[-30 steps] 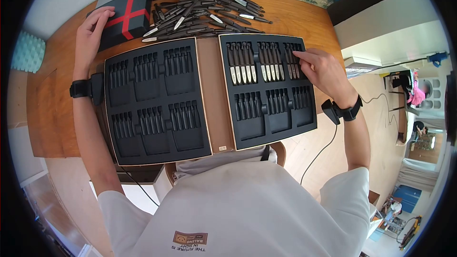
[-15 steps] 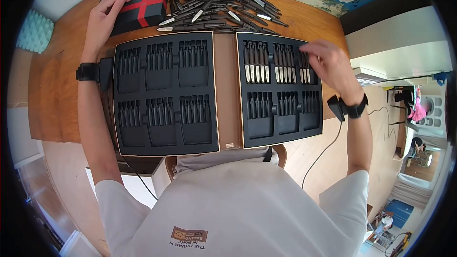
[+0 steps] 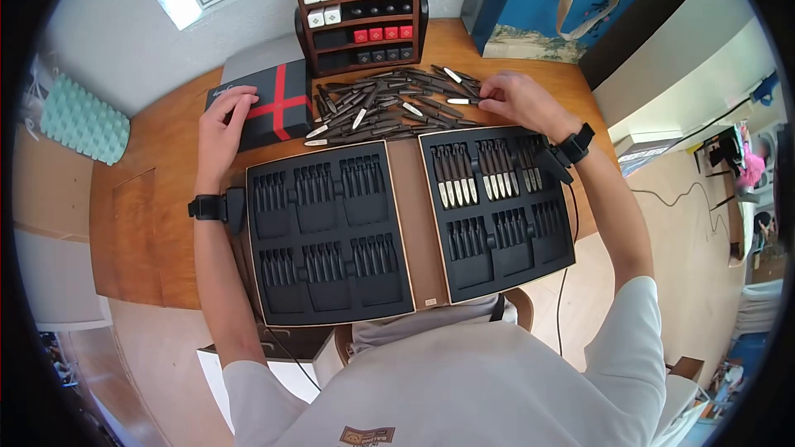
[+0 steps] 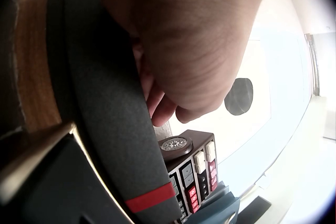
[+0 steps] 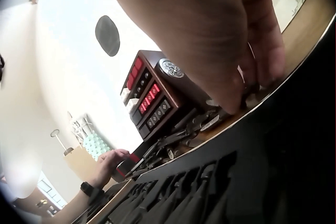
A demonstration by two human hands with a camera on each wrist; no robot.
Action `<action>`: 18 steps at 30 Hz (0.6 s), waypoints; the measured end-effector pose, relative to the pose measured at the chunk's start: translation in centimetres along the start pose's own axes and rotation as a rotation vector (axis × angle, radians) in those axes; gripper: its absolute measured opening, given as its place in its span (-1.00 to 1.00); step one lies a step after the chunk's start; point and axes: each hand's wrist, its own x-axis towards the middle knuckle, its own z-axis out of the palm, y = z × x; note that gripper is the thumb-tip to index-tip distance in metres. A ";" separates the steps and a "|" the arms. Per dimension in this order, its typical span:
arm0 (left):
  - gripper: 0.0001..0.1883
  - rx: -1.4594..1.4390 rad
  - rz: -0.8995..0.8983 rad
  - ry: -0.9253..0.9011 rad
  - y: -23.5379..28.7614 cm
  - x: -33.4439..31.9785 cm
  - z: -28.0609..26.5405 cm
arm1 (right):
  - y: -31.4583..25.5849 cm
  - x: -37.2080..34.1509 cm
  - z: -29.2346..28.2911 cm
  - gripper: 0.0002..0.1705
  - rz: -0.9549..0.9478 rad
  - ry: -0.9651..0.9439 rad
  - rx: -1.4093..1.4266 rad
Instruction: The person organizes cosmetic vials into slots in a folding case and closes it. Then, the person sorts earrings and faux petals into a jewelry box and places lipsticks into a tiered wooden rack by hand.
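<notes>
My right hand [image 3: 523, 103] reaches over the far edge of the opened case, to the right end of a heap of slim dark sticks [image 3: 385, 103], some with silvery ends. Thumb and fingers pinch the dark end of one silver-ended stick [image 3: 458, 101]; in the right wrist view its tip shows between them. My left hand [image 3: 225, 120] rests on a black box [image 3: 286, 108] with a red ribbon, fingers relaxed. The case [image 3: 426, 232] lies open before me. Its right half has sticks [image 3: 460, 178] in the upper row of slots; the third group is partly hidden by the wrist camera.
Behind the heap stands a wooden rack [image 3: 362, 16] with red, white and black cubes. A blue paper bag [image 3: 538, 8] is at the back right, a mint-green bumpy object [image 3: 87, 120] at the left. A cable [image 3: 563, 298] hangs from the right wrist.
My right hand has left the upper right slots and moved away from me to the heap. The left hand stays on the black box. The head view has tilted up, showing the rack.
</notes>
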 end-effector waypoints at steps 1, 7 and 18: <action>-0.75 -0.008 -0.001 -0.001 0.0 0.0 0.1 | -0.1 -0.4 -0.3 -0.75 0.017 -0.005 -0.009; -0.75 0.024 0.049 -0.013 -0.1 0.1 -0.1 | 0.1 -3.2 -2.8 -0.81 0.056 0.046 0.179; -0.74 0.060 0.032 -0.025 0.1 0.1 -0.2 | -0.9 -8.5 -10.4 -0.80 0.237 -0.367 0.209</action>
